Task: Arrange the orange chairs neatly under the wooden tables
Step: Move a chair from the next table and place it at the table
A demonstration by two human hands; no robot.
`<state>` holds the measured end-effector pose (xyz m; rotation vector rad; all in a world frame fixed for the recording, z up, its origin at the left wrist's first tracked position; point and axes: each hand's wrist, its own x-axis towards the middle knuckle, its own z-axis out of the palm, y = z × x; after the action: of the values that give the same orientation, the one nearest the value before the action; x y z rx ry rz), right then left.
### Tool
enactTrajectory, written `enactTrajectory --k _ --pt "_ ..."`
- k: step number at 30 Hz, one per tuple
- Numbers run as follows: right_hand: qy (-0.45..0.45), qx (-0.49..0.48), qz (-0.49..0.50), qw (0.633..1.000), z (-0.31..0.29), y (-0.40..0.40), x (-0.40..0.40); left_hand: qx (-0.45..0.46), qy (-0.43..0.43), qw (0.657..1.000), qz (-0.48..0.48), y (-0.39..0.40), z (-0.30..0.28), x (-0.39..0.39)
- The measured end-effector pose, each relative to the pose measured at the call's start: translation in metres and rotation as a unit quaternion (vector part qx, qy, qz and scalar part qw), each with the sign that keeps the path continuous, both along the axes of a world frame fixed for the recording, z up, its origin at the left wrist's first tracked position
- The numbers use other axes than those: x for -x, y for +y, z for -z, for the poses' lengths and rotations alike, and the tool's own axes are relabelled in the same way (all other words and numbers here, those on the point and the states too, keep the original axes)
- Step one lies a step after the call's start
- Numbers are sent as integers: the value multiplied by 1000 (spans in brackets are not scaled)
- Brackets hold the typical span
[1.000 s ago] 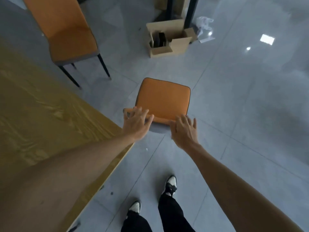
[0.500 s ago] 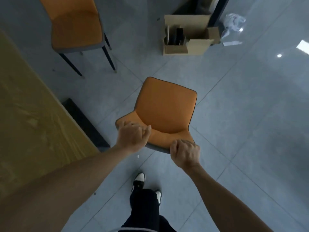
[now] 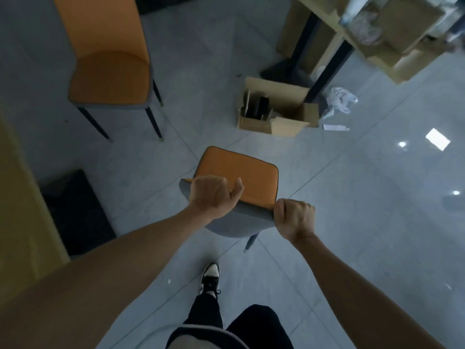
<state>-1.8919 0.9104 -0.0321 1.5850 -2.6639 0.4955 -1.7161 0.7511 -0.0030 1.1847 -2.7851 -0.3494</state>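
A black-and-white shoe [image 3: 210, 275] is stepping on grey tile. Just ahead, the left hand [image 3: 212, 196] and right hand [image 3: 294, 219] are both clamping the top of the backrest of an orange chair [image 3: 239, 175], beside the wooden table [image 3: 17, 195]. Farther off, a second orange chair [image 3: 110, 79] and an open cardboard box [image 3: 274, 107] are standing.

One head-worn view — looking steeply down, close over both arms, toward the tiled floor [image 3: 352, 222].
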Motion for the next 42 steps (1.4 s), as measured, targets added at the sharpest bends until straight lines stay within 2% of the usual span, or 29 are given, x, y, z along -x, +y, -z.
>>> enactTrajectory --k 6,13,16,20,24,27,36,39,42 --pt "-11 20 -81 996 -7 -37 78 2 2 997 -77 -12 -7 56" --pt "0 23 -247 969 -16 -114 199 -32 9 968 -250 2 -4 140" --pt "5 1 -349 937 -15 -136 243 -49 2 942 -332 26 3 178" --pt "14 -4 -459 888 -9 -145 288 -43 22 918 -395 64 13 227" --pt "-9 0 -531 847 -2 -150 327 -72 36 883 -462 91 22 277" --pt "-28 14 -573 819 2 -149 352 -78 50 864 -494 108 34 311" --pt "-38 -7 -647 761 48 -163 455 -16 80 825 -559 135 75 438" --pt "-36 -14 -668 744 59 -200 468 -19 78 800 -595 114 77 461" --pt "-41 -26 -703 709 66 -248 486 -51 58 762 -643 85 76 497"
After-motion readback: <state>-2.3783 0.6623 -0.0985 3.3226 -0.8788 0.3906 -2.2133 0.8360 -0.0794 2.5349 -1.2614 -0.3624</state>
